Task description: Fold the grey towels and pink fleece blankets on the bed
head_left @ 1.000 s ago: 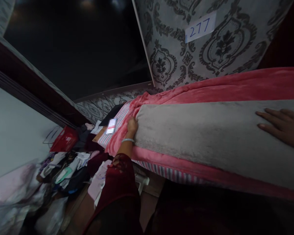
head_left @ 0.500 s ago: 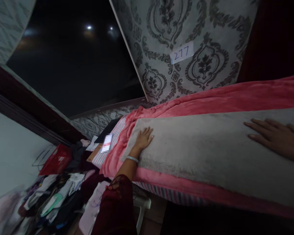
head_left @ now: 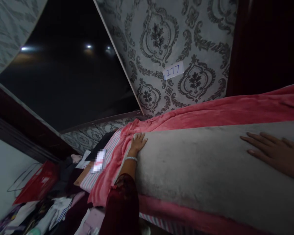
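A long grey cloth (head_left: 186, 163) with a soft, plush look lies spread over a pink blanket (head_left: 210, 112). My left hand (head_left: 138, 143) rests flat near the grey cloth's far left corner, fingers stretched and slightly apart. A bracelet circles that wrist, below it a dark red sleeve. On the right, my right hand (head_left: 276, 151) lies palm down over the same cloth, fingers extended; its wrist runs out of the frame. Neither hand grips anything. Striped fabric (head_left: 88, 181) shows under the blanket at the left end.
A blurred-out white and red item (head_left: 99, 161) lies on the striped fabric. Piled clothes (head_left: 56, 209) and a red bag (head_left: 38, 181) stand at lower left. Behind are a large dark screen (head_left: 68, 71) and a patterned wall with a paper marked 277 (head_left: 173, 70).
The view has shifted, so the wall and bedding sit lower in the picture. My left hand has moved toward the cloth's far left corner. My right hand stays flat on the cloth.
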The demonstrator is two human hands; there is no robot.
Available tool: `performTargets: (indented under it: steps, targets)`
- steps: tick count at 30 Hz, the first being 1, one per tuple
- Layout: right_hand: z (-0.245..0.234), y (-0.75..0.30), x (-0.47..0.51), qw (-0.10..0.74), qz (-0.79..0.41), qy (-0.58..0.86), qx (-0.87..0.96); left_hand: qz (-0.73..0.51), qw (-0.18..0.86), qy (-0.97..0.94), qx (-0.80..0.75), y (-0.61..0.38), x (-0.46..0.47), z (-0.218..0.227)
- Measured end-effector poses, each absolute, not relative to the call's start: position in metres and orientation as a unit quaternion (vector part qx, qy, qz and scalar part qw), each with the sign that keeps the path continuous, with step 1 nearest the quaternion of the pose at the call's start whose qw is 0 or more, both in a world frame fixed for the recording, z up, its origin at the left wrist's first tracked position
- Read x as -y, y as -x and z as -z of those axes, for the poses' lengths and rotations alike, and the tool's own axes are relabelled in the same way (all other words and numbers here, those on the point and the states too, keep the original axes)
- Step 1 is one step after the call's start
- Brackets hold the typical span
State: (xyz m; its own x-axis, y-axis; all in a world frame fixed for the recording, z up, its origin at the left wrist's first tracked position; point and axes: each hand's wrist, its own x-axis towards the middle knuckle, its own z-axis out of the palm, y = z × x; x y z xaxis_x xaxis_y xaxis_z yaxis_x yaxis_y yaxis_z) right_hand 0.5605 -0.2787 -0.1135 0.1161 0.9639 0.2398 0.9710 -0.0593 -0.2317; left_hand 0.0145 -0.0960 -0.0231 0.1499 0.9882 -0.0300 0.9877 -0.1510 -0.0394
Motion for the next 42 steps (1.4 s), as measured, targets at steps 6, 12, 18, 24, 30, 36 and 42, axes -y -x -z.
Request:
performTargets:
  steps: [6,12,18,24,30,36,42]
  targets:
    - [0.102,-0.55,0.281,0.155,0.009,0.748,0.646,-0.011,0.017,0.726,0.688,-0.005,0.072,0.025]
    - [0.086,-0.543,0.285,0.139,0.021,0.747,0.65,0.034,0.081,0.667,0.74,-0.033,0.078,0.018]
    - [0.068,-0.515,0.252,0.097,0.015,0.747,0.657,0.012,0.044,0.851,0.523,-0.123,0.102,0.024]
    - [0.066,-0.494,0.215,0.119,0.02,0.688,0.716,-0.024,-0.009,0.895,0.446,-0.169,0.099,0.03]
    - [0.07,-0.604,0.236,0.109,0.011,0.781,0.614,0.017,0.026,0.851,0.524,-0.085,0.054,0.034]
    - [0.095,-0.686,0.259,0.153,0.019,0.841,0.519,0.048,0.049,0.828,0.557,-0.039,0.036,0.04]
    - [0.07,-0.669,0.262,0.171,0.014,0.857,0.486,-0.005,0.078,0.807,0.585,-0.058,0.048,0.023]
